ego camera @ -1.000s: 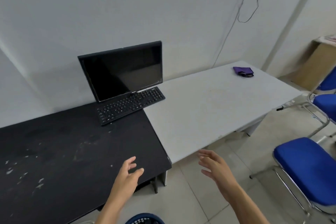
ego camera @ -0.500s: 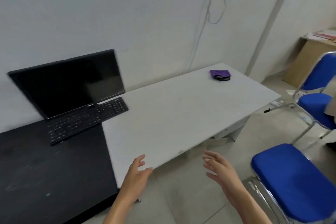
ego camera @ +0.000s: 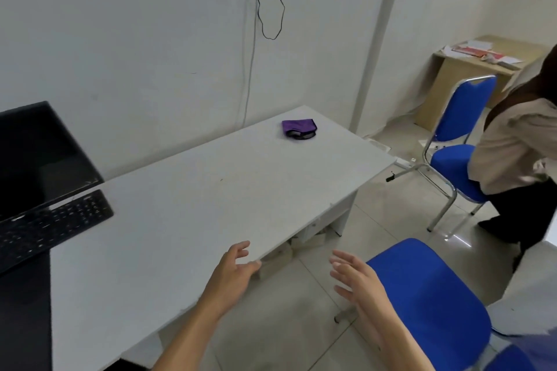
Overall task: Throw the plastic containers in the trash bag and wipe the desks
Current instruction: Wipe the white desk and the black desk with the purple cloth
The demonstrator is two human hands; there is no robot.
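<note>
- Head view, step in hand: the left hand [ego camera: 233, 272] and the right hand [ego camera: 355, 280] both carry nothing. No plastic container or trash bag shows anywhere in frame, so wiping the desks is judged to be the pending step.
- State, left hand: lower centre, fingers relaxed and slightly spread, gripping nothing. It is over the near edge of the white surface [ego camera: 211, 205]; whether it touches the edge cannot be told.
- State, right hand: lower centre-right, fingers spread, empty. It is over the floor, between the white surface and the near blue chair [ego camera: 428, 304].
- Entry, white surface: fills the middle of the frame. The top is pale and matte with faint marks and one small speck near the centre.
- Entry, purple item [ego camera: 299, 129]: upper centre, at the far end of the white surface. It looks like fabric with a dark band. Whether it is a wiping cloth or a pouch cannot be told.
- Entry, black surface [ego camera: 24, 310]: lower left, butted against the white surface. It carries a monitor [ego camera: 36, 153] and a keyboard [ego camera: 51, 226], and the keyboard's right end reaches onto the white top.
- Next move, judged: wiping calls for a cloth in hand, and neither hand holds one. The purple item is the only candidate in sight and lies well apart from both hands.
- Risk, judged: the keyboard overlaps the seam between the two desks and would need shifting for full coverage.
- Surroundings: a seated person [ego camera: 518, 153] at the right edge and a wooden side table [ego camera: 458, 81] at upper right.
</note>
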